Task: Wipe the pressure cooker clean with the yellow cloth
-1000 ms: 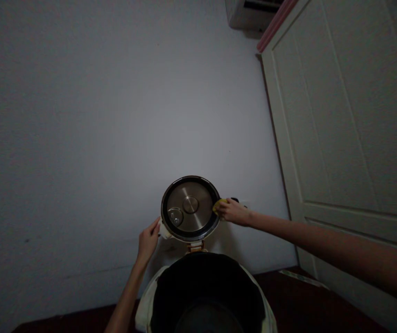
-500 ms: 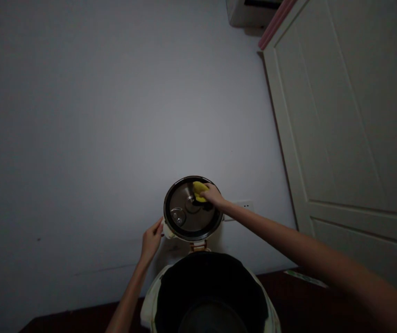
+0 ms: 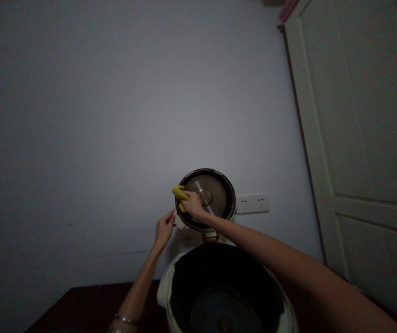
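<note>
A white rice cooker [image 3: 163,289] stands open in front of me, its dark inner cavity [image 3: 224,296] facing up. Its round lid [image 3: 215,194] is raised upright against the wall, steel inner plate toward me. My right hand [image 3: 193,205] presses a yellow sponge [image 3: 179,193] against the left part of that plate, fingers closed on it. My left hand [image 3: 164,229] pinches the lid's left edge from the side, a bracelet on its wrist.
A plain pale wall fills the view. A double wall socket [image 3: 253,203] sits just right of the lid. A cream panelled door [image 3: 364,152] stands at the right. The cooker rests on a dark wooden surface [image 3: 90,305].
My right hand swept the yellow sponge from the lid's right edge across the plate to its left side. The left hand stayed on the lid's edge. The view shifted, revealing the socket.
</note>
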Available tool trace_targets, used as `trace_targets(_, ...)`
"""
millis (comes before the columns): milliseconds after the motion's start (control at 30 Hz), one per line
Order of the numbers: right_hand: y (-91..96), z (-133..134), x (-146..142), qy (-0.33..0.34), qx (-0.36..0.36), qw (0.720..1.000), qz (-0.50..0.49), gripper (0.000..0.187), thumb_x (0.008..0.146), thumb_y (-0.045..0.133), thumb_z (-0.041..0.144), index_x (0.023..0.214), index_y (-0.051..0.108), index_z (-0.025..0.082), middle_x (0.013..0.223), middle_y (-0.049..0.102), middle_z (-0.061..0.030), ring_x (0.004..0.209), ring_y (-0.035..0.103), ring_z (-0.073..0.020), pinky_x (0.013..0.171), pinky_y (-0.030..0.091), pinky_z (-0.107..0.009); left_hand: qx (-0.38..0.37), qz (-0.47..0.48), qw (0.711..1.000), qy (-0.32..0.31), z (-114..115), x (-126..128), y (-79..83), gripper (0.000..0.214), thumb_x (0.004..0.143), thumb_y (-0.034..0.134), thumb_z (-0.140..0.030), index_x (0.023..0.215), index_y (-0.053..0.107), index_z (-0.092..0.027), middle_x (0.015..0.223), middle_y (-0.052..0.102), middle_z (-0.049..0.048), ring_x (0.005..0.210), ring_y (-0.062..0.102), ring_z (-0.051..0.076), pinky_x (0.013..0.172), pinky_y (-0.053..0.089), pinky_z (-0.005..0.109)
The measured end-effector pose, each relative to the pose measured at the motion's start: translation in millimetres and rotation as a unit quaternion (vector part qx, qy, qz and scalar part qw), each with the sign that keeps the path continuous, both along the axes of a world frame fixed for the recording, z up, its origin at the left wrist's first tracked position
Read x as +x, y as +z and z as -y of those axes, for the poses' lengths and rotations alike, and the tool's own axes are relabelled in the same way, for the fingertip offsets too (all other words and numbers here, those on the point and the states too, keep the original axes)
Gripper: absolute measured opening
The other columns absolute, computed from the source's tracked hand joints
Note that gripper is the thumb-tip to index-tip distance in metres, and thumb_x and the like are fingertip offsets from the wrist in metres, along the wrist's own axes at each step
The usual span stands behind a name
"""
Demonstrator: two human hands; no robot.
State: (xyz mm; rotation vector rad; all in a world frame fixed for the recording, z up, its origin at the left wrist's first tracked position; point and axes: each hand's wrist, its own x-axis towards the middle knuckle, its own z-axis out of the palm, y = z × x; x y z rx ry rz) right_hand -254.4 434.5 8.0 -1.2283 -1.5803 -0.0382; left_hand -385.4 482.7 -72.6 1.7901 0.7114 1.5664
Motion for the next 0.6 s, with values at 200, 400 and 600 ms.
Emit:
trace_targets(200,-46.5,20,24,0.064,-0.096,0.986,0.124,0.053,0.061,0.045,0.002,0.102,0.072,0.020,0.092,0.071,0.0016,0.086,0.064,-0.0184,0.071,0.046,-0.021,-0.012,0.007,1.000,-0.003,2,1,0.3,0.036,0.081,0.059,-0.028,0.113,0.066,-0.013,0.116,0.067,0.0078,0.095,0.068,0.022,0.072,0.059,0.032)
trace_targets(400,-51.9,66,90,-0.026,-0.192,0.887,0.419,0.054,0.062,0.058,0.006,0.111,0.069,0.026,0.096,0.069,-0.0050,0.092,0.063,-0.0223,0.074,0.046,-0.026,-0.008,0.024,0.999,-0.032,-2,2,-2.9,0.038,0.082,0.060,-0.031,0.115,0.065,-0.014,0.118,0.066,0.0092,0.099,0.066,0.024,0.078,0.058,0.037)
trace_targets(600,-20.2,92,123,-0.171,-0.191,0.773,0.580,0.026,0.074,0.058,0.009,0.095,0.073,0.016,0.087,0.070,-0.0137,0.092,0.062,-0.0262,0.067,0.047,-0.029,-0.014,0.025,0.999,-0.023,-4,3,-2.1,0.034,0.084,0.055,-0.020,0.116,0.064,-0.015,0.117,0.066,0.0082,0.098,0.067,0.023,0.075,0.059,0.036)
